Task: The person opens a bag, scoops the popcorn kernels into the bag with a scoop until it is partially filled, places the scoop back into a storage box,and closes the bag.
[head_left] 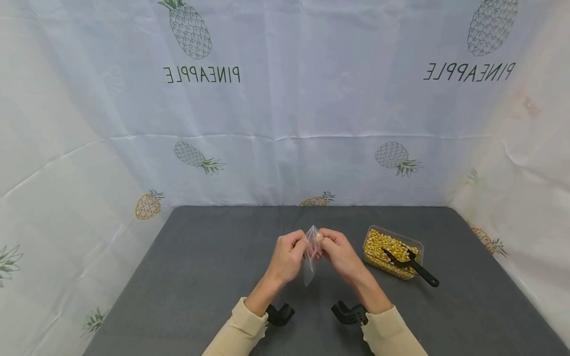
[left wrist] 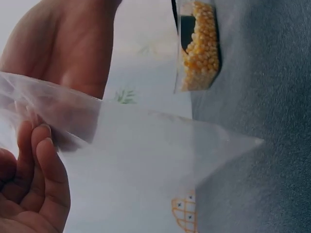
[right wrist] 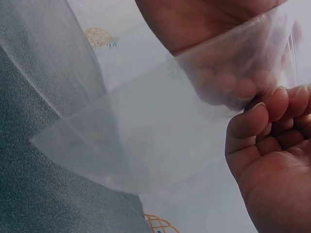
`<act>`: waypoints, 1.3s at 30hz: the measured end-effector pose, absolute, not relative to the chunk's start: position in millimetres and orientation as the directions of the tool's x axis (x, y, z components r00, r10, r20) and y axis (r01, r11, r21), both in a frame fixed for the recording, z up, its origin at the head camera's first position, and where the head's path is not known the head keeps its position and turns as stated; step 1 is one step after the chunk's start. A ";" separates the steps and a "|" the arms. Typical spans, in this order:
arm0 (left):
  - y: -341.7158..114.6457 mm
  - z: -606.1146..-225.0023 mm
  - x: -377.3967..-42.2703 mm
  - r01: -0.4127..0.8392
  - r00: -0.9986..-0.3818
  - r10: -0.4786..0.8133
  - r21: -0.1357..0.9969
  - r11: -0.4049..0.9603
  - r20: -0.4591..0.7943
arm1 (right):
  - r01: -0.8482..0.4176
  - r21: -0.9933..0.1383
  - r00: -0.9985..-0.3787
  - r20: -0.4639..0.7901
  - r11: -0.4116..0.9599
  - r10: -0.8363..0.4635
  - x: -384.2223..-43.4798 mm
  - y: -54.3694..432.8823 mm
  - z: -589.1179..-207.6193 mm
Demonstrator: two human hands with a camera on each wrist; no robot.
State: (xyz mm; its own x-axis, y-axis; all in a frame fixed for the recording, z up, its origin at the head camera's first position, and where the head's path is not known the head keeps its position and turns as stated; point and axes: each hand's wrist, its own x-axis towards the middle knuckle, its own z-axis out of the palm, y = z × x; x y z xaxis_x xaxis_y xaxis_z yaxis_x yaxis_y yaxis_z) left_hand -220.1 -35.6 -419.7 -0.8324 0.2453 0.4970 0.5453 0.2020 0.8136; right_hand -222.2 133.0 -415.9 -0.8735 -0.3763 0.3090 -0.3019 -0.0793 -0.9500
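Observation:
A clear plastic bag (head_left: 309,272) hangs between my two hands above the table, its mouth parted at the top and its lower end narrowing to a corner. My left hand (head_left: 287,254) pinches one side of the mouth with curled fingers. On the opposite side my right hand (head_left: 340,254) pinches the other edge. In the left wrist view the see-through bag (left wrist: 146,141) shows no contents. The right wrist view has the bag (right wrist: 131,131) stretching down and left from the curled fingers (right wrist: 252,121).
Right of my hands stands a clear container (head_left: 368,257) of yellow corn kernels (head_left: 387,242). A black scoop (head_left: 418,269) lies in it, handle over the near rim. The dark grey table (head_left: 213,267) ends at a white curtain (head_left: 276,168) printed with pineapples.

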 end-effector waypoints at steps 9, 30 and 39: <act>-39.7 -417.4 -220.2 0.556 -0.826 0.249 0.804 0.212 0.505 | -0.333 -0.942 -0.873 0.327 -0.047 -0.362 -221.7 132.3 -416.0; -60.5 -408.2 -225.1 0.535 -0.823 0.327 0.827 0.172 0.464 | -0.371 -0.929 -0.879 0.347 0.011 -0.326 -224.6 151.8 -411.6; -64.2 -407.3 -225.7 0.543 -0.800 0.388 0.827 0.142 0.458 | -0.378 -0.925 -0.868 0.343 0.031 -0.359 -223.6 157.9 -408.7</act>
State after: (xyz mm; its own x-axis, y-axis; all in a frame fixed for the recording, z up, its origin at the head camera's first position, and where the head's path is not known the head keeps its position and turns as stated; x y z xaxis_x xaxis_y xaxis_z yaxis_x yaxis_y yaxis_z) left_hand -225.7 -64.2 -407.3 -0.7998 0.3877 0.4584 0.5433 0.1424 0.8274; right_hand -223.6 157.9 -408.7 -0.8681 -0.3590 0.3427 -0.3781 0.0310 -0.9253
